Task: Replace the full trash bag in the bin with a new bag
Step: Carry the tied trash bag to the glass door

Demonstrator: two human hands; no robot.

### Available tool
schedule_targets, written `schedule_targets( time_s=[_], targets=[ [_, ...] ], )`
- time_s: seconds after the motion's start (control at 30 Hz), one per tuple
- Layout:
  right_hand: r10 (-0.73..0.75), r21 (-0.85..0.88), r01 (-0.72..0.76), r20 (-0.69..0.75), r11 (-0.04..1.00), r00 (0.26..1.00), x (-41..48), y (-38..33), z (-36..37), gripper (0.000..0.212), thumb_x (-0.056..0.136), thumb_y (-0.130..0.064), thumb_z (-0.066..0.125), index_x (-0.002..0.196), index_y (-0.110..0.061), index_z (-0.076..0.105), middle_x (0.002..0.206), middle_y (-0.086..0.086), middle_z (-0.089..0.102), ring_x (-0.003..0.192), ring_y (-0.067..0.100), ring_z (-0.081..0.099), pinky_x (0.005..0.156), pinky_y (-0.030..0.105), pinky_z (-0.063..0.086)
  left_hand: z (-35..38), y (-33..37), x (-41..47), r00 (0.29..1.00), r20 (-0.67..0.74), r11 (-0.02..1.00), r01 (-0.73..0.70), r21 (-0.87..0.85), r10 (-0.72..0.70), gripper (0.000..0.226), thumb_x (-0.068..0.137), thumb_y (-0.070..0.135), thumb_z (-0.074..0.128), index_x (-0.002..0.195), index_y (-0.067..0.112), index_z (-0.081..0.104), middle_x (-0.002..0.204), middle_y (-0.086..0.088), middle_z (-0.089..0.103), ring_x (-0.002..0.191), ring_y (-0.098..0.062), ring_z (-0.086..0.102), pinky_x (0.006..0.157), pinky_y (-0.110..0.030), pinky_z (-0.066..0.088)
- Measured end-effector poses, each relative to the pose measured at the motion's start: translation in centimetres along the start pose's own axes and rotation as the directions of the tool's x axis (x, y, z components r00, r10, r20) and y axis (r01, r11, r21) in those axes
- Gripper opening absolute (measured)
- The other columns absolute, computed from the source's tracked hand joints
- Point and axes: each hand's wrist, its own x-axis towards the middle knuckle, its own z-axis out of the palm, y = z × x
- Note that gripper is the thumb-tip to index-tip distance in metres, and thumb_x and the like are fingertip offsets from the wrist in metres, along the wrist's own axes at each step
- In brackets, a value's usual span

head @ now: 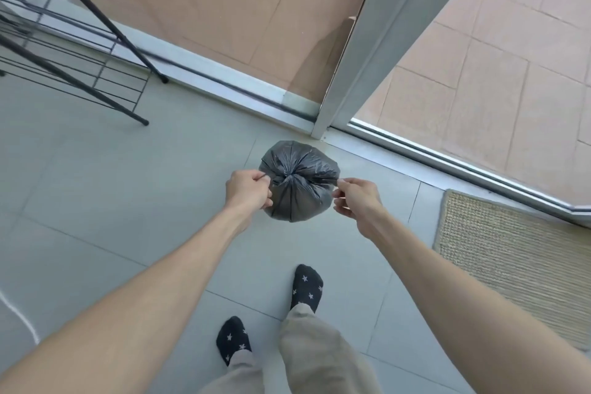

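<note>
Pinching trash bag (299, 198) tie ends (323, 182) taut in left hand (248, 190) and right hand (358, 198) over floor tiles (128, 185), door track (399, 150) just beyond bag, woven mat (511, 253) to its right.

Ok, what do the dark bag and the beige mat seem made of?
The dark grey knotted trash bag: thin plastic film, slightly glossy, crinkled into fine folds. The beige rectangular floor mat: coarse woven fibre, maybe jute or sisal, matte; ribbed weave shows.
</note>
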Motion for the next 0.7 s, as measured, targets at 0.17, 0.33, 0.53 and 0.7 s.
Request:
schedule_targets(
  time_s=[0.17,0.33,0.53,0.7],
  targets=[
    [-0.081,-0.028,0.081,-0.031,0.996,0.996,4.0,-0.1,0.8,0.018,0.098,-0.012,0.053,0.086,-0.012,0.066,0.073,0.005,0.063,0.053,0.013,0.052,0.070,0.032,0.057,1.7,0.4,3.8,1.000,-0.018,0.997,-0.006,-0.073,0.004,0.011,0.096,0.009,0.057,0.092,0.015,0.066,0.068,-0.007,0.065,0.049,-0.017,0.057,0.049,-0.023,0.055],
    [-0.182,-0.124,0.170,-0.091,0.978,0.979,6.5,1.3,1.1,0.015,0.094,-0.011,0.055,0.101,-0.017,0.067,0.078,0.002,0.066,0.065,0.017,0.058,0.073,0.034,0.058,2.6,-0.8,6.3,1.000,-0.004,0.990,0.014,-0.142,-0.014,0.014,0.095,0.009,0.060,0.106,0.013,0.067,0.078,-0.008,0.068,0.050,-0.019,0.058,0.065,-0.034,0.060],
    [-0.140,-0.135,0.126,-0.101,0.983,0.985,7.9,2.5,0.9,0.027,0.092,-0.013,0.059,0.117,-0.014,0.069,0.085,-0.001,0.066,0.075,0.018,0.064,0.080,0.038,0.063,3.1,-2.4,7.2,1.000,0.010,0.989,0.025,-0.147,-0.024,0.031,0.093,0.008,0.062,0.121,0.019,0.065,0.116,-0.010,0.069,0.056,-0.016,0.069,0.076,-0.037,0.064],
    [-0.143,-0.120,0.133,-0.075,0.984,0.987,6.7,2.3,0.4,0.030,0.092,-0.011,0.058,0.121,-0.012,0.067,0.090,-0.001,0.066,0.084,0.019,0.065,0.083,0.039,0.061,2.8,-2.4,6.1,0.999,0.000,0.987,0.034,-0.160,-0.035,0.027,0.090,0.004,0.064,0.111,0.021,0.064,0.116,-0.011,0.070,0.059,-0.020,0.069,0.072,-0.034,0.062]
  ],
)
